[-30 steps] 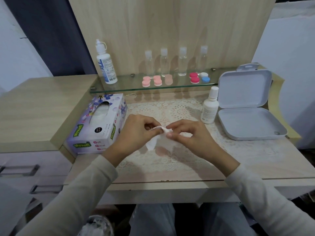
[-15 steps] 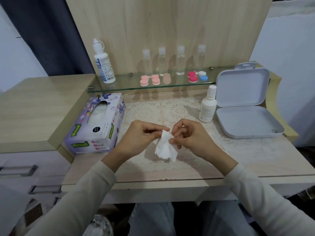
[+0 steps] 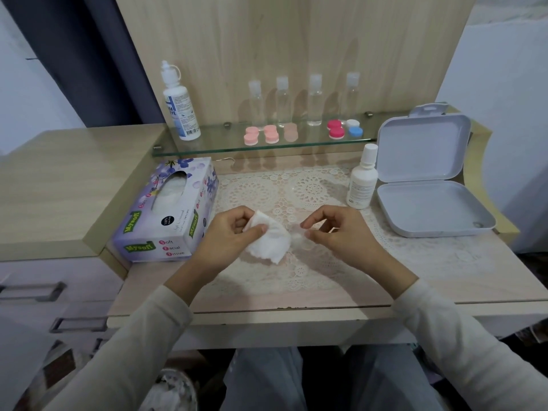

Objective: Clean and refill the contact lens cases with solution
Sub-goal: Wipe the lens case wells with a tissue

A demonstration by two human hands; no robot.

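Note:
My left hand [image 3: 228, 235] grips a crumpled white tissue [image 3: 268, 243] over the lace mat. My right hand [image 3: 336, 229] is a short way to its right, thumb and forefinger pinched on a small pale translucent piece [image 3: 300, 237] that is too blurred to identify. A small white solution bottle [image 3: 362, 182] stands capped behind my right hand. On the glass shelf [image 3: 207, 149] lie pink lens cases [image 3: 261, 134], a magenta one [image 3: 336, 129] and a white-and-blue one [image 3: 354, 128]. A larger solution bottle [image 3: 179, 114] stands at the shelf's left end.
A purple tissue box [image 3: 169, 215] lies left of my left hand. A white hinged box [image 3: 430, 203] sits open and empty at the right. Several small clear bottles [image 3: 314, 99] line the back of the shelf. Drawers are at the lower left.
My hands were together, both on the tissue. They have drawn apart: the tissue stays in my left hand and has opened out, and my right hand has moved right.

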